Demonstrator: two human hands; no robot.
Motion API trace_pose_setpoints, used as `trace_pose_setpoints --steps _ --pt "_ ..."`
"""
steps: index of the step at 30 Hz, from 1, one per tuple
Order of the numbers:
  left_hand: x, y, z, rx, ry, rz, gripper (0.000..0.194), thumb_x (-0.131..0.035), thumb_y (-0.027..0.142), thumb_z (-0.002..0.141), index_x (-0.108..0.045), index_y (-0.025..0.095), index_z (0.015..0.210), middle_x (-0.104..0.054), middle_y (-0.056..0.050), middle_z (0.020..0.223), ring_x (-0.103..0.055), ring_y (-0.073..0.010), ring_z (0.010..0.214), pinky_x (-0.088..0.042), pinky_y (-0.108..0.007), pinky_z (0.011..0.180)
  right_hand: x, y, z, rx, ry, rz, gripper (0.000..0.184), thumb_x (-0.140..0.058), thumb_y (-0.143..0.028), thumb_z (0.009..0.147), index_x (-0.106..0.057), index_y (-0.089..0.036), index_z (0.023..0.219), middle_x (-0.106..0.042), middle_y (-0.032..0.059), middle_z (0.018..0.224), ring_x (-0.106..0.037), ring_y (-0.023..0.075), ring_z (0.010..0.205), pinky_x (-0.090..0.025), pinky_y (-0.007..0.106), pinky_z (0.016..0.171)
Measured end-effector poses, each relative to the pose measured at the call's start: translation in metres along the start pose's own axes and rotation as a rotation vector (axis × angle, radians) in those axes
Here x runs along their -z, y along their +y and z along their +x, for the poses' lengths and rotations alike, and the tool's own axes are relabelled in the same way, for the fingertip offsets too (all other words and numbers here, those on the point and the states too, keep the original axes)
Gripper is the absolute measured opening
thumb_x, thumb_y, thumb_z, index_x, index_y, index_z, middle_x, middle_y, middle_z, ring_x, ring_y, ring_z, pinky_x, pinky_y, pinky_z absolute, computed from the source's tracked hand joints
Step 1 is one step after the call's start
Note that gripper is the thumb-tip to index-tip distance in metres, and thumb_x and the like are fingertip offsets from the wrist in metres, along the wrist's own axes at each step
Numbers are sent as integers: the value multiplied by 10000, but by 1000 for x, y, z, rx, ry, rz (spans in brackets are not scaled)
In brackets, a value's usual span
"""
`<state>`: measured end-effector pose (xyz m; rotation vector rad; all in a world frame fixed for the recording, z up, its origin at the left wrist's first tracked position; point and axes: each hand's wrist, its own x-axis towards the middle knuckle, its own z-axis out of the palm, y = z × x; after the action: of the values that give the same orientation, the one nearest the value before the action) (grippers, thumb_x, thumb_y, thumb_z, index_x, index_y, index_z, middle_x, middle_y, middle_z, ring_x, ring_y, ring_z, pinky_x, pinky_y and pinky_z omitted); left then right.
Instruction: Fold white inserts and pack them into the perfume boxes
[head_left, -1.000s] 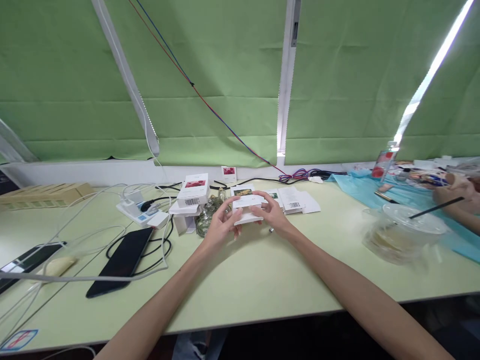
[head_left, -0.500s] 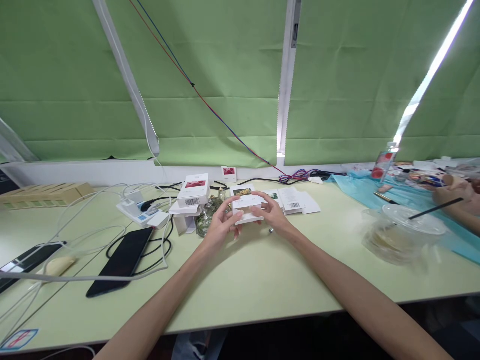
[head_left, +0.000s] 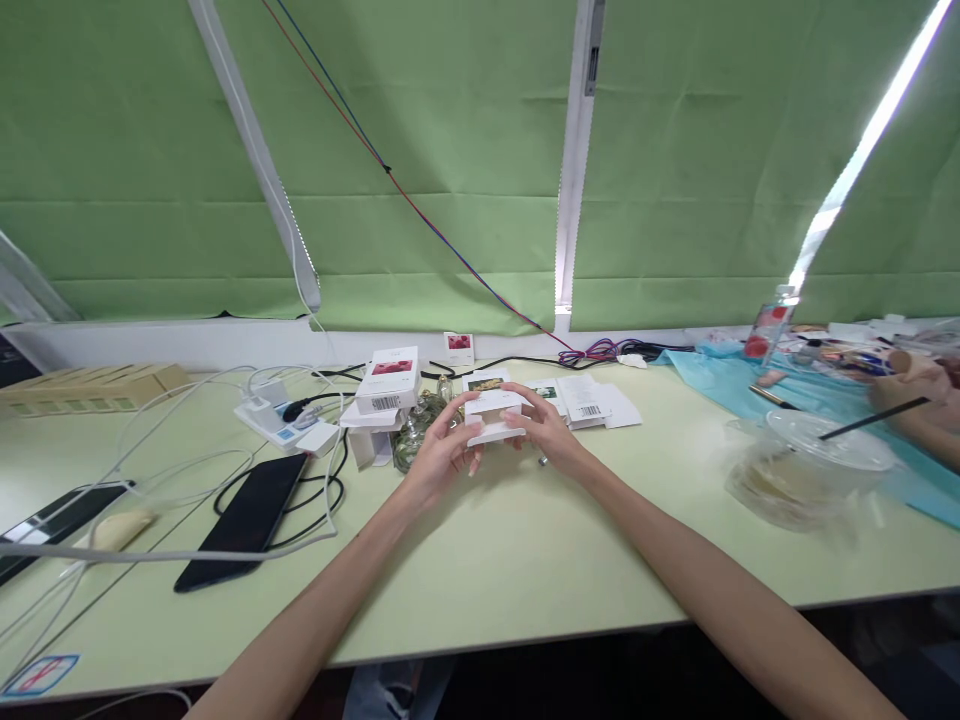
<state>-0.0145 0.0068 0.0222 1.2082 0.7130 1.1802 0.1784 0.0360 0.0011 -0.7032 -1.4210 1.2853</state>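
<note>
My single view looks out from the camera on my head, set above the near edge of the desk [head_left: 510, 560], facing forward and tilted down across its top to the green blinds [head_left: 480, 120] that rise beyond its far edge. It takes in a wide sweep, with the desk running out past both sides, and sits close enough that my forearms [head_left: 334, 595] loom large over the desk's near edge, while my left grip [head_left: 439, 455] and right grip [head_left: 553, 435] look small over its middle.
</note>
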Motion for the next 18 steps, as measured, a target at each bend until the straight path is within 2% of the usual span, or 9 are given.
trace_pose_setpoints --steps 7,11,15,18 --pt "-2 2 0 10 -18 -51 631 -795 272 744 -546 239 1323 -646 7 789 -556 -99 519 -462 -203 414 0 0 0 -12 -14 36 558 -770 -404 778 -594 -326 1301 -642 -1 881 -615 143 699 -499 249 560" --pt "-3 2 0 1 41 -61 558 -815 241 713 -620 223 1235 -686 -17 904 -586 -101 583 -514 -222 496 1 2 0 -15 -18 34 566 -770 -385 773 -593 -336 1308 -637 5 910 -604 149 728 -500 250 559" --pt "-1 0 3 -18 85 -71 513 -825 209 686 -668 217 1174 -693 -32 971 -630 -132 708 -541 -225 556 1 2 0 -17 -32 27 542 -762 -348 778 -608 -350 1297 -640 12 1024 -615 135 710 -508 258 577" --pt "1 -1 5 -29 109 -66 529 -822 199 678 -674 221 1186 -690 -31 960 -627 -134 726 -554 -229 575 1 2 0 -26 -47 39 530 -755 -326 782 -615 -356 1292 -641 22 1130 -626 125 701 -515 266 596"
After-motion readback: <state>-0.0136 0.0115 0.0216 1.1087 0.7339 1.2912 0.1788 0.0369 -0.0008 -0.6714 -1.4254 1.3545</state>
